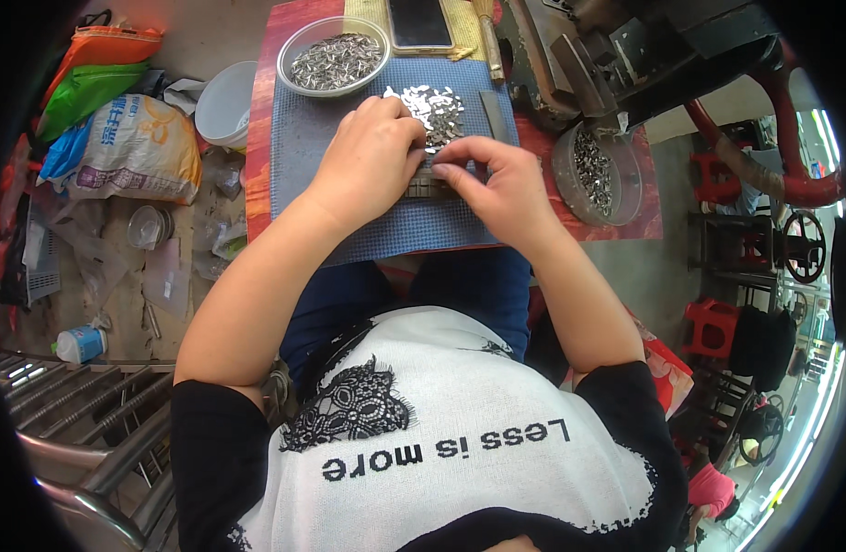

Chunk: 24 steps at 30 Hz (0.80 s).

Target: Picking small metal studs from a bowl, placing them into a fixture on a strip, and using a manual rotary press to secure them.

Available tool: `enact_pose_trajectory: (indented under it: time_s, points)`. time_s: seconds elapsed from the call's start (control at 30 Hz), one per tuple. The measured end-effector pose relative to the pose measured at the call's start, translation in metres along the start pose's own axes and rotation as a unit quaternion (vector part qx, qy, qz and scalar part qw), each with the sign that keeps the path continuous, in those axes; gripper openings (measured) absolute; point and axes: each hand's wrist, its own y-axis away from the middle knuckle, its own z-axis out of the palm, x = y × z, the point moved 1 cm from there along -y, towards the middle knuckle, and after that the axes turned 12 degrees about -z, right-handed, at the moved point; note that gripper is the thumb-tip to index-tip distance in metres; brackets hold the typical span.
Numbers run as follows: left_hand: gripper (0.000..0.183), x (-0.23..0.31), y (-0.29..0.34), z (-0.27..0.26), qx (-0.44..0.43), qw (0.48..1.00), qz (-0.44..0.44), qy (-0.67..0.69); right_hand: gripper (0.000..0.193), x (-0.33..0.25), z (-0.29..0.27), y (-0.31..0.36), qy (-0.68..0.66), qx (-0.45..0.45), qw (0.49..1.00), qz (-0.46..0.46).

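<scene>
Both my hands work close together over a blue textured mat on a red table. My left hand is closed, its fingers curled at the edge of a loose pile of small white and dark grey pieces. My right hand pinches thumb and forefinger together beside the left fingertips. Whatever is in either pinch is too small or hidden to make out. Just beneath the fingertips lies a small grey metal-looking block, partly covered by the hands. A clear round bowl of small silvery pieces stands behind my left hand.
A flat grey metal bar lies right of the pile. Behind are a phone and a wooden-handled brush. A dark machine stands right, above another clear bowl of pieces. Bags and a white bucket sit left.
</scene>
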Motion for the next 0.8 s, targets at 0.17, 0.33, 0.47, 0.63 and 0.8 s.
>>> enact_pose_trajectory:
  time_s: [0.17, 0.33, 0.47, 0.63, 0.8]
  points:
    - [0.015, -0.004, 0.009, -0.018, -0.032, 0.989, -0.084, 0.115, 0.012, 0.008, 0.002, 0.007, 0.074, -0.025, 0.989, -0.126]
    - [0.014, -0.013, 0.019, -0.033, -0.082, 0.957, -0.169, 0.221, 0.009, 0.008, -0.002, 0.008, 0.073, -0.036, 0.991, -0.111]
    - [0.011, -0.015, 0.028, -0.034, -0.109, 0.944, -0.197, 0.242, 0.011, 0.013, -0.002, 0.005, 0.076, -0.052, 0.990, -0.110]
    - [0.010, -0.015, 0.036, -0.029, -0.061, 0.987, -0.083, 0.127, 0.010, 0.016, -0.003, -0.013, 0.144, 0.012, 0.985, -0.098]
    - [0.012, -0.017, 0.037, -0.031, -0.075, 0.990, -0.070, 0.100, 0.007, 0.021, 0.006, -0.024, 0.221, -0.018, 0.964, -0.149]
